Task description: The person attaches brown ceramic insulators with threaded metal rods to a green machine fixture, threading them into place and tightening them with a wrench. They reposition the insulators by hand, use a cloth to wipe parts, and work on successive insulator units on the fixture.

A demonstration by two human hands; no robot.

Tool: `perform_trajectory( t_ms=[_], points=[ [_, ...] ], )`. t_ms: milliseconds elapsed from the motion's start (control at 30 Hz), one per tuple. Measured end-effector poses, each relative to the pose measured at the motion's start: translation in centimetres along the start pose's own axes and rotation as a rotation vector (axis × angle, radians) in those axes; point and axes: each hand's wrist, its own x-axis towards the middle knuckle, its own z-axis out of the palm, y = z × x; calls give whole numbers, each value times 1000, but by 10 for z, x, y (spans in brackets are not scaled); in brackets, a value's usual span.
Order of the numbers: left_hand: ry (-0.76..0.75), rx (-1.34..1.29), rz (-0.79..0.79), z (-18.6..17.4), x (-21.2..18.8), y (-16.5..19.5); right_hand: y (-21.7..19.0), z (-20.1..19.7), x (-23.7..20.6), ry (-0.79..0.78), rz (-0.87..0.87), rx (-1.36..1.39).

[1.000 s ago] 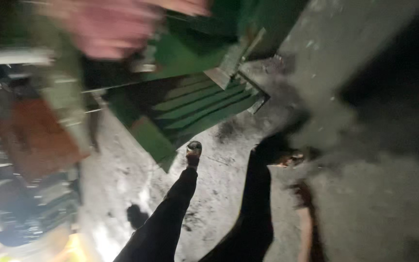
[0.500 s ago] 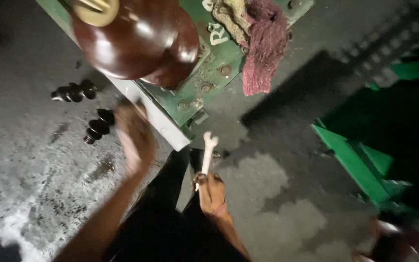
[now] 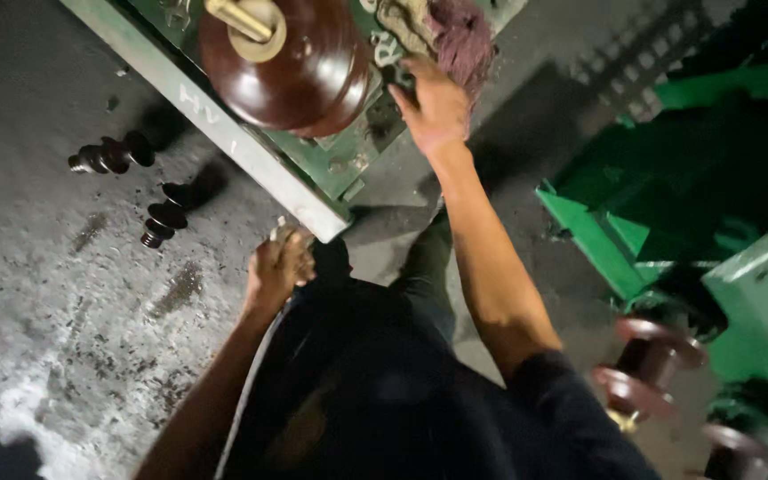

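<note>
Brown porcelain insulator (image 3: pixel 284 67) stands on the green housing (image 3: pixel 331 164). Since half a second ago, right hand (image 3: pixel 433 107) has risen, fingers spread, onto the rag (image 3: pixel 455 40); left hand (image 3: pixel 279 265) now grips a small metal part, fist closed.

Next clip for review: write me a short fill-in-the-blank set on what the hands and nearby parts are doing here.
1. The right hand rests on the green ____ top, beside a reddish rag.
2. The large glossy insulator on that top is ____ in colour.
3. The left hand is closed near the unit's pale ____.
4. Two small dark insulators lie on the concrete ____.

Missing words: metal; brown; corner; floor
</note>
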Motion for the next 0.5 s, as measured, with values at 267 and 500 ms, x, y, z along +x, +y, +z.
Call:
perform_trajectory(
  t_ms=[267, 500],
  points=[
    [591, 221, -86, 40, -95, -98, 19, 41, 74, -331, -125, -183],
    [714, 247, -502, 116, -214, -233, 18, 45, 89, -444, -55, -203]
  ],
)
